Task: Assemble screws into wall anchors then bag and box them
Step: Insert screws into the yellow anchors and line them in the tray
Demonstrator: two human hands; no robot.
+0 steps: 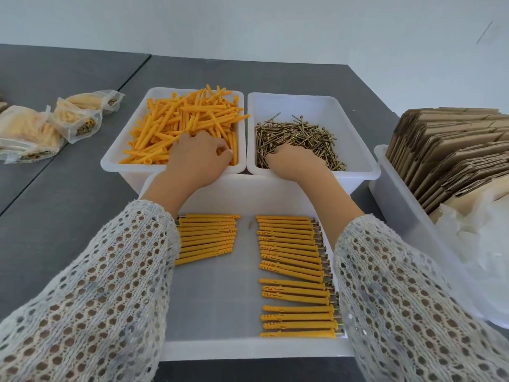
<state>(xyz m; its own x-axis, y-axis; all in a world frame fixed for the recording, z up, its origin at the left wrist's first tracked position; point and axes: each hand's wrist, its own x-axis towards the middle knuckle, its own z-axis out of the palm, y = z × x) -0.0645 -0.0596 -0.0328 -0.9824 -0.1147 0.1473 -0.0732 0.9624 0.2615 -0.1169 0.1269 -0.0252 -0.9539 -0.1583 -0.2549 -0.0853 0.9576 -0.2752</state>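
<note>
A white bin point(117, 150) at the back left holds several loose orange wall anchors point(187, 117). Beside it on the right, a second white bin point(355, 139) holds a heap of brass screws point(300, 136). My left hand point(198, 158) reaches into the anchor bin, fingers curled among the anchors. My right hand point(294, 161) digs into the screws with its fingertips buried in the heap. Whether either hand holds a piece is hidden. Nearer me, a white tray point(242, 348) carries two rows of assembled anchors with screws point(292, 271), the shorter row point(209, 238) on the left.
Several sealed bags of finished anchors point(74, 117) lie on the grey table point(68, 202) at the far left. A clear bin point(407, 210) on the right holds flat cardboard boxes point(451, 150) and crumpled plastic bags point(479, 232).
</note>
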